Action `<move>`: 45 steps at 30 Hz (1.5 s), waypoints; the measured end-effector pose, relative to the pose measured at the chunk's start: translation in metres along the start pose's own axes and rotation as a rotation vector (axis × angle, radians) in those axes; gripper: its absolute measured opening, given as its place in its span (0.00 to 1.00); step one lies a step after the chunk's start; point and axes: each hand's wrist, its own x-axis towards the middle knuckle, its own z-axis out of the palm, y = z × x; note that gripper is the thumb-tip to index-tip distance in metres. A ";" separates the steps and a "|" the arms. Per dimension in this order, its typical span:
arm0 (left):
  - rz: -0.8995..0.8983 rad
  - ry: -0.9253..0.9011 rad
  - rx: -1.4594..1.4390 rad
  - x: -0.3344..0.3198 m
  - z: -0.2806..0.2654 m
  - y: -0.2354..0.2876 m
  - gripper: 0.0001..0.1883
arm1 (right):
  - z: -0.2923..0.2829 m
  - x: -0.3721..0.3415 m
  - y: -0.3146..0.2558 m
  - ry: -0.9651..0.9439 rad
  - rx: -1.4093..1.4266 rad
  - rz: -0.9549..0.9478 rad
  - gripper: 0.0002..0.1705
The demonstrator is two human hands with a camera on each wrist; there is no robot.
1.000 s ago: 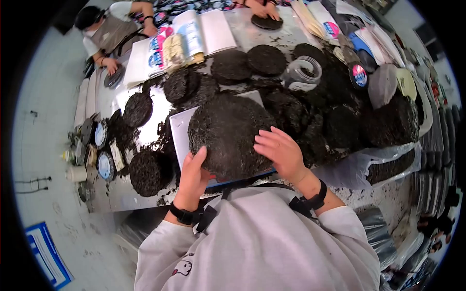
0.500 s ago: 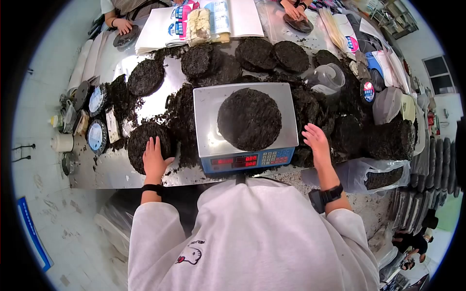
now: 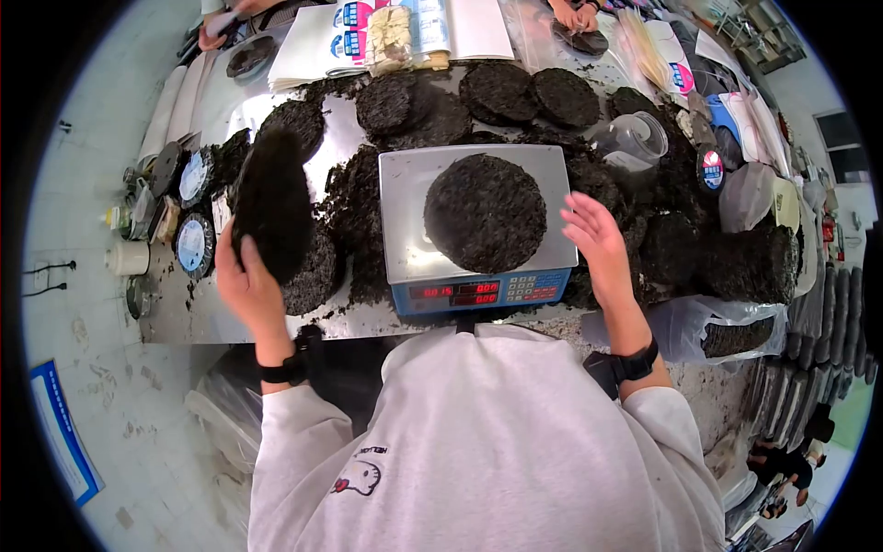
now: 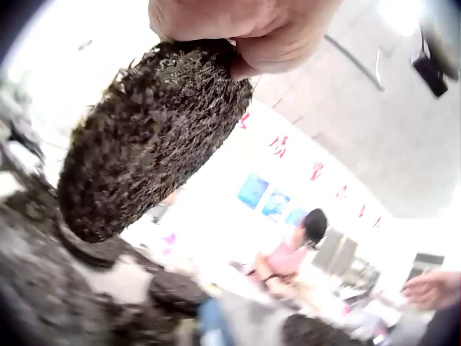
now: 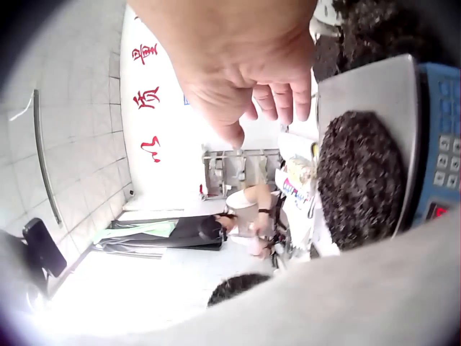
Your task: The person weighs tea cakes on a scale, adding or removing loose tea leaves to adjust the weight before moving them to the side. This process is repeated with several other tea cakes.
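A dark round cake of dried leafy stuff [image 3: 276, 207] is tilted on edge in the left hand [image 3: 246, 290], left of the scale. In the left wrist view the left hand [image 4: 248, 25] pinches the top edge of that cake [image 4: 151, 137]. Flat on the steel pan of the scale [image 3: 405, 239] lies another dark cake [image 3: 486, 213]; red digits glow on its blue front. The right hand [image 3: 602, 248] hangs beside the pan's right edge, fingers extended and holding nothing. In the right wrist view the right hand [image 5: 245, 72] is near the cake on the pan [image 5: 360, 180].
More dark cakes [image 3: 566, 97] and loose crumbs cover the table behind the scale. A clear plastic jar [image 3: 633, 140] lies right of the scale, a plastic bag [image 3: 676, 329] at the front right. One cake [image 3: 313, 276] sits below the lifted one. Other people's hands [image 3: 575, 16] work across the table.
Both hands came away from the large cake above the scale, and a cake now rests on the pan. The left hand moved left and lifted a cake from the table; the right hand stayed empty beside the scale.
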 end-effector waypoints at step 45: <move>0.252 -0.459 0.083 -0.052 0.154 0.082 0.28 | -0.012 0.076 0.072 -0.070 -0.384 0.127 0.22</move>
